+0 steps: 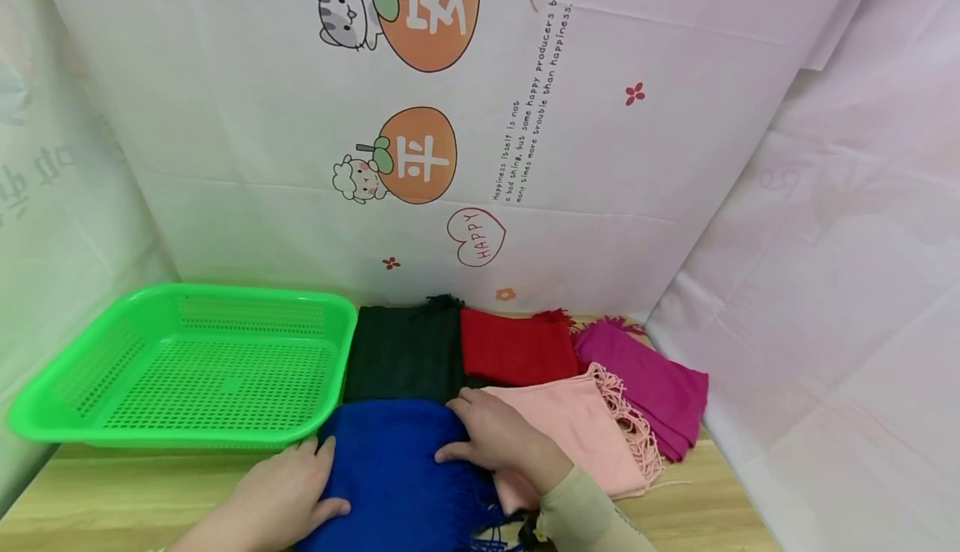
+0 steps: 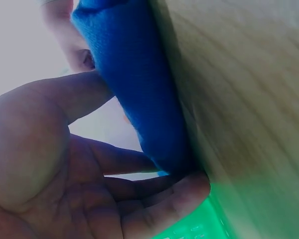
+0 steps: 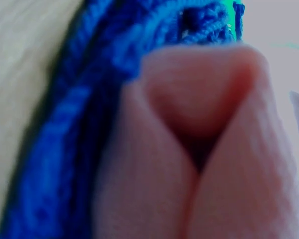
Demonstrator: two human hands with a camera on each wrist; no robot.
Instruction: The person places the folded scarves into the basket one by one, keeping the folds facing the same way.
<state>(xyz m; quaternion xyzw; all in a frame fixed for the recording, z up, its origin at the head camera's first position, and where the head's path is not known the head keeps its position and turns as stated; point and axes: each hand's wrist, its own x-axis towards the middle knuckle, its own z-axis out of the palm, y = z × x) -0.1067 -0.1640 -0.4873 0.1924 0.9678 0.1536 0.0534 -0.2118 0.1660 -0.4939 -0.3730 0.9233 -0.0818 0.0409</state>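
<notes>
A folded blue scarf (image 1: 397, 477) with fringe on its right side lies on the table before me. My left hand (image 1: 288, 489) touches its left edge, with the thumb on top and the other fingers along the side. In the left wrist view the scarf (image 2: 139, 79) shows as a thick folded layer, the fingertips at its end by the table. My right hand (image 1: 502, 435) rests on the scarf's upper right part, thumb pointing left. Up close in the right wrist view, the blue fringe (image 3: 55, 164) hangs beside the right hand (image 3: 199, 139).
A green plastic basket (image 1: 225, 439) stands at the left, touching close to the blue scarf. Behind lie a folded dark green scarf (image 1: 405, 352) and a red one (image 1: 517, 348). At the right are a pink fringed scarf (image 1: 577, 427) and a magenta one (image 1: 652, 385). White printed cloth (image 1: 262, 118) walls the table.
</notes>
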